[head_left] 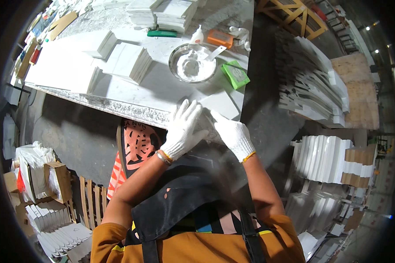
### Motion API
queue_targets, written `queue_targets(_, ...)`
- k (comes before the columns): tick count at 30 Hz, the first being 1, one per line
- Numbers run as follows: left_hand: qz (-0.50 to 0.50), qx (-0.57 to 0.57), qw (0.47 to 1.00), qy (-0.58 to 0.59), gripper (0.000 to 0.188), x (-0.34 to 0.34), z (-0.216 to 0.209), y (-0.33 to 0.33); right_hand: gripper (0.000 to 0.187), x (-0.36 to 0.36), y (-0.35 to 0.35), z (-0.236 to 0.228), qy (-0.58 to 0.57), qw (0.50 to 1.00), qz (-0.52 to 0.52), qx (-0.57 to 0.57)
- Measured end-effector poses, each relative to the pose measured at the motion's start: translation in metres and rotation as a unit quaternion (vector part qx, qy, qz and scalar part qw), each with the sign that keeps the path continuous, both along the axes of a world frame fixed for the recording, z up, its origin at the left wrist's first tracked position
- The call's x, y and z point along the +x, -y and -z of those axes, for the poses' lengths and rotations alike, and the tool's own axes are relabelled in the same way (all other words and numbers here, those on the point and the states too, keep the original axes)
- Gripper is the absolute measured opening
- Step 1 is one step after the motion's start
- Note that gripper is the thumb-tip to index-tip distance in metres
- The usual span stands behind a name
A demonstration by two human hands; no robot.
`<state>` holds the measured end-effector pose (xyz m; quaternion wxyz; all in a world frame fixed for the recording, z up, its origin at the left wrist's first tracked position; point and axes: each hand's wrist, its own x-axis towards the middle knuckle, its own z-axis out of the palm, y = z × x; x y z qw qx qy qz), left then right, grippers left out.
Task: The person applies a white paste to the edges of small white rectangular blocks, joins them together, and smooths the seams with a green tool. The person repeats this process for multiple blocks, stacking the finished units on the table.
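The left gloved hand (184,129) is open; whether the right gloved hand (234,136) grips the white tile (220,103), partly hidden toward six o'clock, I cannot tell.

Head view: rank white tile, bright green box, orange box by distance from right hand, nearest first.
1. White tile: just ahead of the right hand.
2. Bright green box: beyond the tile.
3. Orange box: farthest back, slightly left of the green box.
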<state>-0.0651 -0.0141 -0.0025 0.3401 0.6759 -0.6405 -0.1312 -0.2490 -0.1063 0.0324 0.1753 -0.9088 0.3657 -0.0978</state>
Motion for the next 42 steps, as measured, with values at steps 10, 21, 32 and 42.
queue_targets(10,-0.010,-0.020,1.000,0.005,0.087,0.009,-0.008,-0.005,0.040,-0.041,-0.022,-0.020,0.236,0.858,0.202,0.409)
queue_targets(21,0.060,-0.079,0.992,-0.077,0.106,-0.054,-0.059,0.011,0.057,-0.054,-0.058,-0.030,0.306,0.906,0.175,0.234)
queue_targets(32,0.176,-0.033,0.981,-0.068,0.042,-0.097,-0.040,0.032,0.064,-0.110,-0.103,-0.081,0.332,0.843,0.341,0.251)
queue_targets(42,0.202,0.006,0.976,0.080,0.076,-0.065,-0.057,0.010,0.059,-0.102,-0.076,-0.063,0.323,0.854,0.342,0.221)
